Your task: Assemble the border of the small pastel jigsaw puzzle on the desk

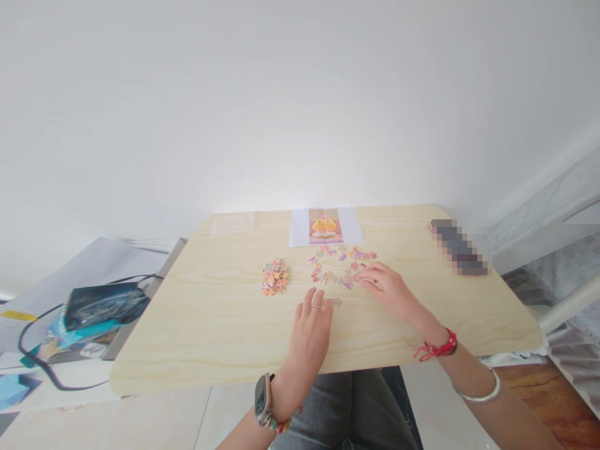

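Note:
Fingers bent, my left hand (312,328) rests on the table at a short strip of joined puzzle pieces (336,302). The strip's left end is under the index finger, and the thumb is hidden. At the right side of a loose ring of puzzle pieces (329,251), my right hand (389,289) has thumb and index finger close together on a small puzzle piece, largely covered by the fingertips. A heap of puzzle pieces (275,277) lies to the left. Behind the ring is a sheet with a printed picture (325,226) of a yellow figure on pink.
The pale wooden table (187,337) stands against a white wall. A blurred dark object (459,247) lies at its right side, and a clear plastic sheet (233,224) at the back left. Left of the table are papers and a dark pouch (105,304) with a strap.

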`<state>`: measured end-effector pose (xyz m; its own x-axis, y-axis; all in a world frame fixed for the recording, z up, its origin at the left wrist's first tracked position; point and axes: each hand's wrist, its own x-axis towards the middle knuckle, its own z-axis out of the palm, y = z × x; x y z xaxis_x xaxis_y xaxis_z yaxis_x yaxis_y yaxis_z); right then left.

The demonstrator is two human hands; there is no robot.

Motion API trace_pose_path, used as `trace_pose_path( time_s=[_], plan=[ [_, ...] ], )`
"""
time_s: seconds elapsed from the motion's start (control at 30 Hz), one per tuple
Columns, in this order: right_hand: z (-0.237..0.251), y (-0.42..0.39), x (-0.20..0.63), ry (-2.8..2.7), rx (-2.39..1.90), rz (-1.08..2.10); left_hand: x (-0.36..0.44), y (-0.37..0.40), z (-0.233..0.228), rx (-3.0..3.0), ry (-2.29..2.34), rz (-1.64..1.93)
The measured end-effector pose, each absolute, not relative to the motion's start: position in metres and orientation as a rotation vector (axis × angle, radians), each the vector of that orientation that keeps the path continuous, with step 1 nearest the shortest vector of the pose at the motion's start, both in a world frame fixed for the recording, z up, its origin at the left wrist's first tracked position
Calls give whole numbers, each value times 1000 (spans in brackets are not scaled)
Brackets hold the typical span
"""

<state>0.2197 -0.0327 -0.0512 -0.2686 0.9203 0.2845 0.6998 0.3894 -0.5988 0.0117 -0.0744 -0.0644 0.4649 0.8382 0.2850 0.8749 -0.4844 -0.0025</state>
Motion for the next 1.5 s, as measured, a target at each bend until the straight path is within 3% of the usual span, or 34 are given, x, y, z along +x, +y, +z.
trace_pose_path(
  time_s=[0.43, 1.1, 1.5],
  plan=[
    [-68, -12, 251, -2160, -1467, 488, 6, -59, -61, -2625, -1572, -434],
    [-48, 15, 265, -2100, -1565, 346, -5, -57, -65, -2529, -1590, -568],
    [-65, 33, 251, -2166, -1540, 467, -23, -45, -60, -2369, -1710, -592]
  ],
)
